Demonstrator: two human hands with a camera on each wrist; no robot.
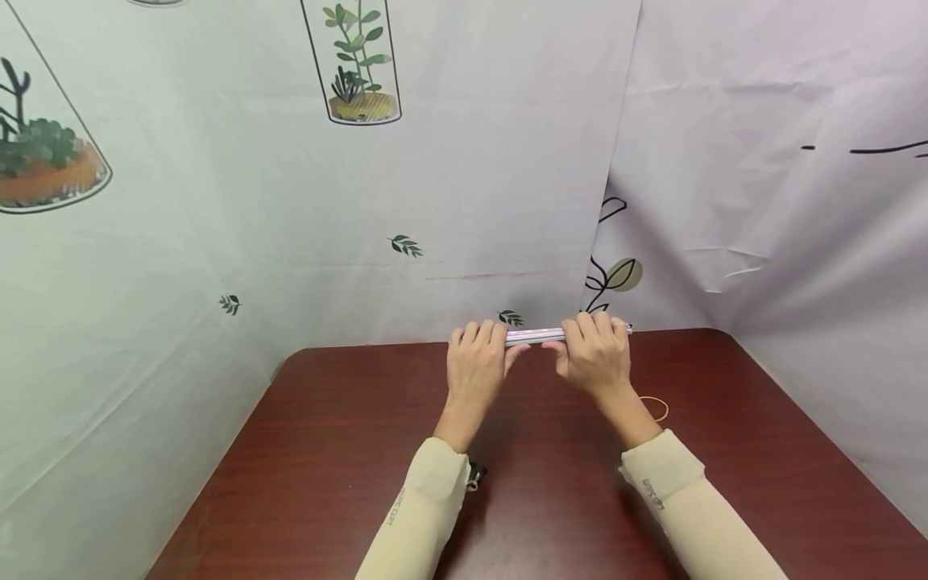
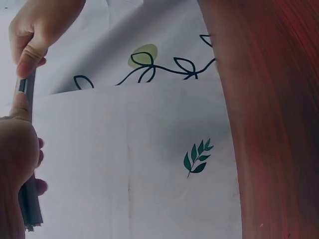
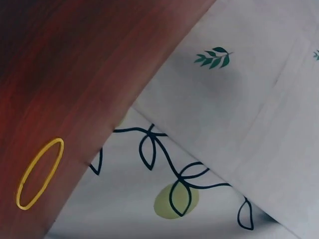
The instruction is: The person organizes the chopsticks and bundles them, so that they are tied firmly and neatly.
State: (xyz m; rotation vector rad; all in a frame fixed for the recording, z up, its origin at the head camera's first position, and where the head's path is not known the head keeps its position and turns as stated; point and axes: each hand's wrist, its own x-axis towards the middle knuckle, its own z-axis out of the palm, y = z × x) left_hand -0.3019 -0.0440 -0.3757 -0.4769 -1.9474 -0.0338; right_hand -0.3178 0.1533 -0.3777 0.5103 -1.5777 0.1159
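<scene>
A bundle of slim, pencil-like sticks (image 1: 535, 336), pale pink and grey, is held level above the table's far edge. My left hand (image 1: 476, 362) grips its left part and my right hand (image 1: 596, 354) its right part, both from above. The thumbs lie along the near side, pointing toward each other. In the left wrist view the bundle (image 2: 32, 206) looks dark, with an uneven end sticking out past the left hand (image 2: 17, 154); the right hand (image 2: 45, 27) holds the other end. Neither hand shows in the right wrist view.
A yellow rubber band (image 1: 655, 408) lies on the brown table (image 1: 348, 451) beside the right forearm, and shows in the right wrist view too. A small black object (image 1: 475, 474) with a metal part sits by the left sleeve, partly hidden. Printed white cloth (image 1: 493, 201) hangs behind the table.
</scene>
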